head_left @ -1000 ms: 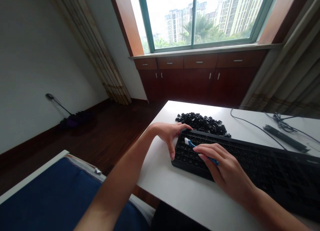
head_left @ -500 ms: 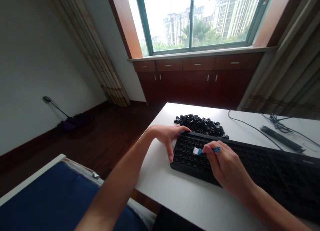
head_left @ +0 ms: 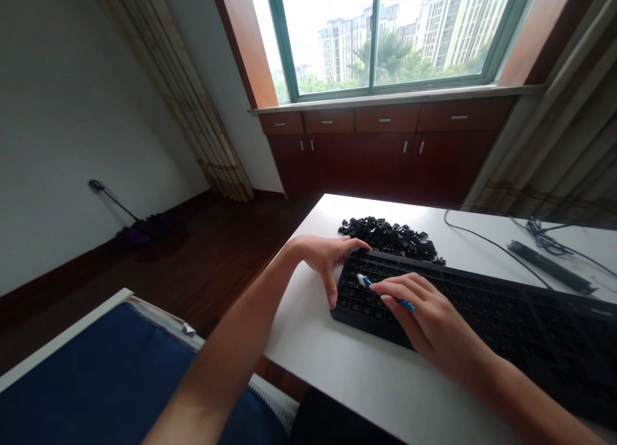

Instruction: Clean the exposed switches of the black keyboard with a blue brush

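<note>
A black keyboard (head_left: pixel 463 303) with its keycaps off lies on the white table, its bare key sockets showing. My left hand (head_left: pixel 330 258) grips its left end, the thumb at the near corner and the fingers over the far edge. Between the thumb and fingers of my right hand (head_left: pixel 424 310) is a small blue brush (head_left: pixel 403 303) with white bristles. The bristle end points left and rests at the sockets near the keyboard's left end. Just beyond the far edge is a heap of loose black keycaps (head_left: pixel 393 236).
The white table (head_left: pixel 308 361) ends at the left and front. A black cable (head_left: pixel 496 245) and a long dark strip (head_left: pixel 549 265) lie at the far right. A blue-covered piece with a white frame (head_left: pixel 96 368) stands at lower left. Cabinets (head_left: pixel 385 162) stand under the window.
My right hand has moved the brush left and slightly away from me across the sockets, and the brush has turned in the fingers. My left hand keeps its place on the keyboard.
</note>
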The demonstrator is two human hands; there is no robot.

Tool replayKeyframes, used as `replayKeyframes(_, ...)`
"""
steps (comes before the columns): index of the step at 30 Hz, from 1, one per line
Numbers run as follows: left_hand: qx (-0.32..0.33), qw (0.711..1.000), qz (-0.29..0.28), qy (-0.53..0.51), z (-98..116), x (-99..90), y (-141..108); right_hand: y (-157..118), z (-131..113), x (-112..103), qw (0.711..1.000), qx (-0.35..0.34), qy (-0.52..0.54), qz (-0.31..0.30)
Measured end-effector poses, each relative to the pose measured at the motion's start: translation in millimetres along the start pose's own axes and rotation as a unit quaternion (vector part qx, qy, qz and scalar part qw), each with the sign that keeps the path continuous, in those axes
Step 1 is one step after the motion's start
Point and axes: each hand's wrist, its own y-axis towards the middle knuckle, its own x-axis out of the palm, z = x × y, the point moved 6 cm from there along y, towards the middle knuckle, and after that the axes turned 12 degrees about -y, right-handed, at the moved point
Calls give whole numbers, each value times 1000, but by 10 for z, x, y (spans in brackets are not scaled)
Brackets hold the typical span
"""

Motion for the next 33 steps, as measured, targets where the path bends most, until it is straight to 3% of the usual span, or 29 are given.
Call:
replayKeyframes(9, 1, 1000, -7, 9, -15, 4, 11, -7, 100, 11, 998, 57, 18, 16)
replayKeyframes(19, 0, 1000, -4, 8, -12, 5, 8, 2, -31, 1, 999, -34, 11, -5)
replayKeyframes(23, 4, 1000, -9, 9, 2, 7, 12, -9, 1, -10, 1000, -19, 3, 12)
replayKeyframes(33, 6, 1000, -5, 10, 27, -2, -8, -15, 33, 35, 999, 29, -4, -13)
